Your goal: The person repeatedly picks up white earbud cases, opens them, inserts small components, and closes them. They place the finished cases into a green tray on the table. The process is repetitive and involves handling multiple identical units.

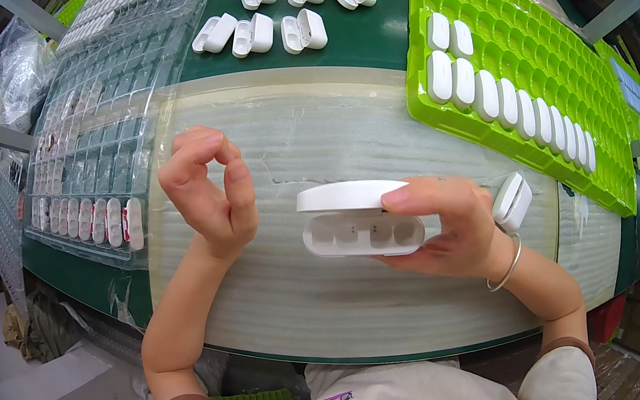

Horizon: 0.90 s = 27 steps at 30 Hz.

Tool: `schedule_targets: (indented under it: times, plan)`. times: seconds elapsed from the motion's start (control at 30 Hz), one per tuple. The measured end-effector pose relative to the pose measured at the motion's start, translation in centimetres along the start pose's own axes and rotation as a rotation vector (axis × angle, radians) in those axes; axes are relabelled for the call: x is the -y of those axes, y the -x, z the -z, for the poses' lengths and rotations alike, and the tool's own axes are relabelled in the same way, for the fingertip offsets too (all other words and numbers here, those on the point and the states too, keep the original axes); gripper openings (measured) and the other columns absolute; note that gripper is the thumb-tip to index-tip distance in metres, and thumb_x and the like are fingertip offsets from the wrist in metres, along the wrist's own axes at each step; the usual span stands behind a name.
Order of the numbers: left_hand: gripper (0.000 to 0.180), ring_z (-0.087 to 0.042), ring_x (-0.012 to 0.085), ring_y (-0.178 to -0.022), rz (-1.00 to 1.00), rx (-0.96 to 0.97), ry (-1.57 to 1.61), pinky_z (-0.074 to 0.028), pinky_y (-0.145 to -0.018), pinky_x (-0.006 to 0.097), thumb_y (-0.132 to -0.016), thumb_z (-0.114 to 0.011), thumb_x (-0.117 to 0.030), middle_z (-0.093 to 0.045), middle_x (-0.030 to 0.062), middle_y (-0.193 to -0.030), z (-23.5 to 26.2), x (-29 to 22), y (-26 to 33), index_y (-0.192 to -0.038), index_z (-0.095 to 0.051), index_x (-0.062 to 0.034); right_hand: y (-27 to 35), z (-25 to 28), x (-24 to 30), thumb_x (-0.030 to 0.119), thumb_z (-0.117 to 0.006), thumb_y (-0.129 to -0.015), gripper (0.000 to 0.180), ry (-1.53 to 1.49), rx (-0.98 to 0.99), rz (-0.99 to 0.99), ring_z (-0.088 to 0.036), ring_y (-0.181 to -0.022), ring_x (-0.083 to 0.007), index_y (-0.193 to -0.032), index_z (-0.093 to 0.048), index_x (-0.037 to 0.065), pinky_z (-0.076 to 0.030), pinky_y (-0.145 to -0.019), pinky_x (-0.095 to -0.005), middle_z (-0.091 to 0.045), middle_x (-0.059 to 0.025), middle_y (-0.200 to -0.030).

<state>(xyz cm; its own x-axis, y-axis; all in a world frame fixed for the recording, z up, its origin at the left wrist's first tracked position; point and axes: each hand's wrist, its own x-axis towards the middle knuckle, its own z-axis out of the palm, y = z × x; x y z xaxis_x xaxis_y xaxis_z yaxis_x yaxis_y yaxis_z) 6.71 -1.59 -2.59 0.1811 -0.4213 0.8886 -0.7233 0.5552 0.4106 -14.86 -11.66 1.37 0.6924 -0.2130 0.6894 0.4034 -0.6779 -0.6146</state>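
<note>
My right hand (452,226) grips a white earbud charging case (366,244), its thumb on the raised lid and its fingers beneath the body. The lid is tilted open, and the grey wells inside face me. My left hand (211,187) is raised to the left of the case, apart from it. Its thumb and curled fingers come together in a pinch; whether something small is between the tips is hidden. Another white case (511,201), its lid slightly ajar, lies on the mat (294,303) beside my right wrist.
Several open white cases (303,31) stand at the far side of the green table (373,30). To the right, a lime-green tray (527,148) holds a row of closed cases. Clear plastic trays (98,183) with small white pieces, some red-marked, lie at the left.
</note>
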Motion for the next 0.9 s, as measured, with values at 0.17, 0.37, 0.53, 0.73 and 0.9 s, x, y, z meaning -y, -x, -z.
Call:
schedule_targets:
  times: [0.17,0.37,0.53,0.73,0.9]
  plan:
    - [0.031,-0.044,0.0140,-0.064,-0.026,-0.018,0.011,-0.038,-0.066,0.031,-0.079,-0.051,0.000,-0.046,0.0082,-0.082,-0.1,-0.1,-0.1,-0.108,-0.039,-0.0038,-0.9,0.5,1.2,0.005,-0.080,-0.060,0.059,-0.022,0.078,0.029,-0.067,-0.074,-0.0274,-0.112,-0.052,0.009,-0.054,-0.060,-0.0309,-0.066,-0.0155,-0.091]
    - [0.024,-0.046,0.0134,-0.058,-0.092,-0.036,-0.102,-0.038,-0.078,0.041,-0.086,-0.046,-0.011,-0.050,0.0079,-0.078,0.4,-0.7,-0.7,-0.109,-0.038,-0.0064,-1.0,0.1,1.6,0.002,-0.077,-0.058,0.051,-0.094,-0.005,-0.011,-0.066,-0.076,-0.0239,-0.107,-0.061,0.006,-0.053,-0.062,-0.0298,-0.066,-0.0139,-0.093]
    - [0.015,-0.047,0.0136,-0.067,-0.324,-0.043,-0.191,-0.035,-0.072,0.036,-0.091,-0.043,-0.020,-0.064,0.0043,-0.083,0.4,-2.5,-1.6,-0.102,-0.036,-0.0140,-0.5,-0.1,0.9,0.002,-0.077,-0.059,0.060,0.011,0.013,-0.055,-0.066,-0.082,-0.0230,-0.114,-0.055,0.007,-0.054,-0.065,-0.0300,-0.064,-0.0125,-0.101]
    - [0.012,-0.047,0.0106,-0.074,-0.447,0.239,-0.198,-0.027,-0.077,0.032,-0.091,-0.047,-0.027,-0.067,-0.0076,-0.085,-1.1,-4.6,-0.2,-0.099,-0.041,-0.0208,-0.4,-0.4,0.3,-0.001,-0.077,-0.060,0.064,0.072,0.195,-0.169,-0.065,-0.090,-0.0223,-0.118,-0.051,0.002,-0.057,-0.070,-0.0304,-0.061,-0.0112,-0.107]
    - [0.013,-0.050,0.0116,-0.078,-0.395,0.311,-0.198,-0.029,-0.077,0.033,-0.089,-0.050,-0.030,-0.064,-0.0069,-0.082,-1.0,-3.9,-0.4,-0.093,-0.047,-0.0182,-0.3,-0.9,0.1,0.003,-0.073,-0.064,0.057,0.051,0.121,-0.224,-0.066,-0.078,-0.0214,-0.116,-0.051,0.010,-0.053,-0.063,-0.0300,-0.064,-0.0068,-0.100]
